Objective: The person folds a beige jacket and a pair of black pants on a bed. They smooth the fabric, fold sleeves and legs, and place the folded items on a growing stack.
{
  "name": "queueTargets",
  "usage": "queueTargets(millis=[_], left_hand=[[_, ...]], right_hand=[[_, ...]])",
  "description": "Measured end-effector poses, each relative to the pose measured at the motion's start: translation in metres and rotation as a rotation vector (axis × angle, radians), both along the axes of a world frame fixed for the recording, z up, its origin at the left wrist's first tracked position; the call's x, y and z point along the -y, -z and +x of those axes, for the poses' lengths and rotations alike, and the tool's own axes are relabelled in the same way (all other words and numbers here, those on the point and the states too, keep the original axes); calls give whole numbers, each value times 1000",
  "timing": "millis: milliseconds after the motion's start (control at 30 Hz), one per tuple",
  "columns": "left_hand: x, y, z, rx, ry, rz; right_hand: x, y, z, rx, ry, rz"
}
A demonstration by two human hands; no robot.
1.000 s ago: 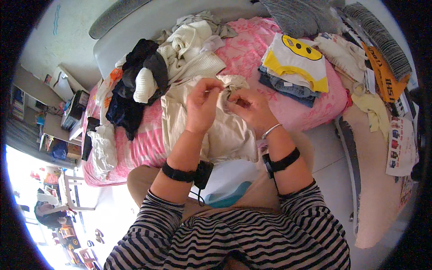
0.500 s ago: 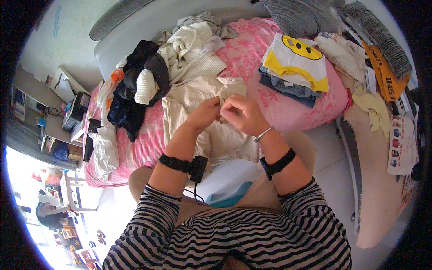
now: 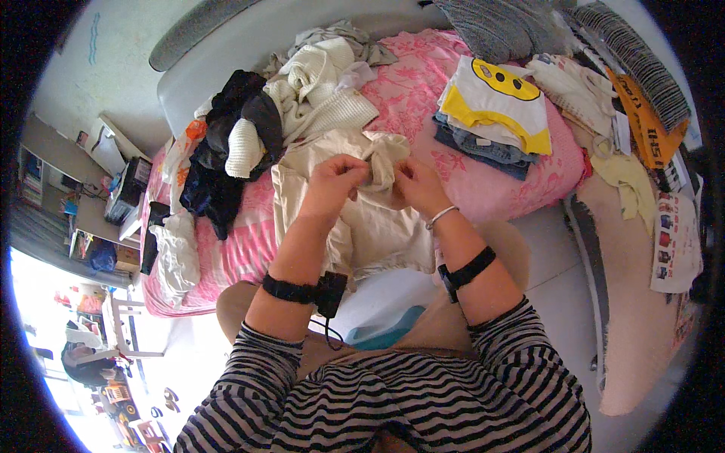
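A beige cloth garment [image 3: 385, 234], perhaps trousers or shorts, lies spread at the near edge of the bed, its far part bunched up. My left hand [image 3: 337, 181] pinches the bunched part from the left, fingertips together. On the other side of the same gathered cloth, my right hand [image 3: 423, 187] has thumb and fingers closed on its edge. A small gap of raised fabric shows between the two hands. What exactly lies under the fingertips is partly hidden.
The bed has a pink flowered sheet [image 3: 411, 64]. Dark clothes [image 3: 215, 177] and a cream knitted sweater [image 3: 332, 113] lie beyond to the left. A folded stack topped by a white-and-yellow shirt [image 3: 491, 106] sits to the right. A beige padded board [image 3: 634, 317] stands far right.
My hands have moved apart from being close together: the left slightly left, the right to the right. The bunched cloth between them now shows more openly.
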State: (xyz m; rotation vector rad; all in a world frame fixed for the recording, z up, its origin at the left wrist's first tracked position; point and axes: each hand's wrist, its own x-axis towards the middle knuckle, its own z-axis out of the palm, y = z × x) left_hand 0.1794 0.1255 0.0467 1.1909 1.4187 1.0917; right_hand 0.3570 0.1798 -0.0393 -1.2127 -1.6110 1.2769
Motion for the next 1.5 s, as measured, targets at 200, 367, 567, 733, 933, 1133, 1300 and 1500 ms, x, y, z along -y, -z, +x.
queueTargets(millis=[200, 367, 567, 733, 933, 1133, 1300, 1500], left_hand=[[29, -13, -19, 118, 55, 460], [52, 0, -37, -178, 356, 283], [60, 12, -22, -413, 385, 376], [56, 21, -16, -1101, 297, 82], [42, 41, -1, -542, 28, 32], [39, 49, 23, -414, 22, -275], [33, 76, 27, -103, -184, -193], [45, 51, -11, 297, -282, -46]], right_hand=[[-12, 37, -14, -126, -9, 63], [-11, 21, -5, -251, -85, -235], [8, -5, -6, -50, -38, -116], [10, -9, -11, -728, -24, -341], [14, -11, -9, -764, -5, -411], [10, -5, -16, -640, -17, -278], [22, -11, -23, -1000, -93, -293], [13, -4, -14, -749, 115, -485]])
